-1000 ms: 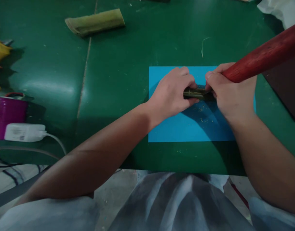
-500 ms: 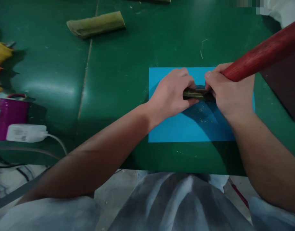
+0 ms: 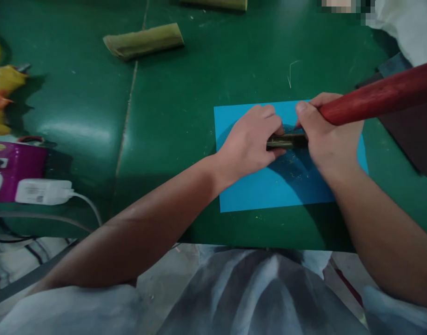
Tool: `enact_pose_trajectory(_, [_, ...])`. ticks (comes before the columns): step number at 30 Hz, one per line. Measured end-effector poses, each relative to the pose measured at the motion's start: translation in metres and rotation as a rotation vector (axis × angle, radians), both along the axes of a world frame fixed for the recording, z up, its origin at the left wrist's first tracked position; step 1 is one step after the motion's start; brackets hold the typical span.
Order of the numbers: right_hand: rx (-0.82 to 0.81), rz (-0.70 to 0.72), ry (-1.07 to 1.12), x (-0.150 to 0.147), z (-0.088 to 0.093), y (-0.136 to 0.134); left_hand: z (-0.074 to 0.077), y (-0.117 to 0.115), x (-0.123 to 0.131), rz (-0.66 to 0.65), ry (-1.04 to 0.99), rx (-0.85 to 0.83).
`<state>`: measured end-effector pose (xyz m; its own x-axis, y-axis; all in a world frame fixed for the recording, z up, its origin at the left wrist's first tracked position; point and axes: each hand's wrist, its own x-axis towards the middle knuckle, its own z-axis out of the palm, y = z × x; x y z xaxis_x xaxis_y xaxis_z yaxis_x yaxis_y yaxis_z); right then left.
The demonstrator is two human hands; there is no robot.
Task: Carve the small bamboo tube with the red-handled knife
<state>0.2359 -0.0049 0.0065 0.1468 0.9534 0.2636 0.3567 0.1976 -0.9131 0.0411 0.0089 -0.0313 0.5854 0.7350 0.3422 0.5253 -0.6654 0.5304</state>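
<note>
Bamboo piece (image 3: pixel 287 141): over the blue sheet (image 3: pixel 250 190) on the green surface (image 3: pixel 178 121) | left hand (image 3: pixel 250 139): pinching its left end | right hand (image 3: pixel 328 135): wrapped round the red tool (image 3: pixel 381 94) by its right end | I judge the bamboo light, stiff, slick-skinned; I'd pinch its long sides, clear of the tool.

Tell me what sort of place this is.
Probably a craft workshop: a thick red handle held beside a small dark piece, pale flecks like shavings on the blue sheet below, and a cut bamboo-like length on the green table.
</note>
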Motion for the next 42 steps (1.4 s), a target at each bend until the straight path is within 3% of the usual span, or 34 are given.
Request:
enact_pose_trajectory(6, [-0.012,0.076,0.027,0.004,0.007,-0.008,0.002,0.002,-0.002,0.005,0.055,0.040])
enact_pose_trajectory(11, [-0.061,0.038,-0.030,0.009,0.018,-0.023,0.009,-0.001,-0.003,0.011,0.081,0.072])
enact_pose_trajectory(17, [0.077,0.117,-0.045,0.022,0.021,-0.026,0.021,-0.005,-0.007,0.003,0.094,0.085])
enact_pose_trajectory(25, [-0.129,0.260,0.197,0.036,0.022,-0.018,0.030,-0.005,-0.017,-0.041,0.093,0.029])
enact_pose_trajectory(28, [-0.074,0.227,0.236,0.035,0.017,-0.017,0.032,-0.004,-0.020,-0.029,0.083,0.029])
enact_pose_trajectory(31, [0.104,0.072,0.177,0.032,0.015,-0.015,0.031,-0.003,-0.021,-0.031,0.069,0.048])
enact_pose_trajectory(36, [0.117,-0.012,0.089,0.031,0.015,-0.015,0.029,-0.003,-0.021,-0.062,0.070,0.099])
enact_pose_trajectory(42, [0.040,0.037,0.043,0.031,0.015,-0.021,0.028,-0.005,-0.019,-0.052,0.106,0.157])
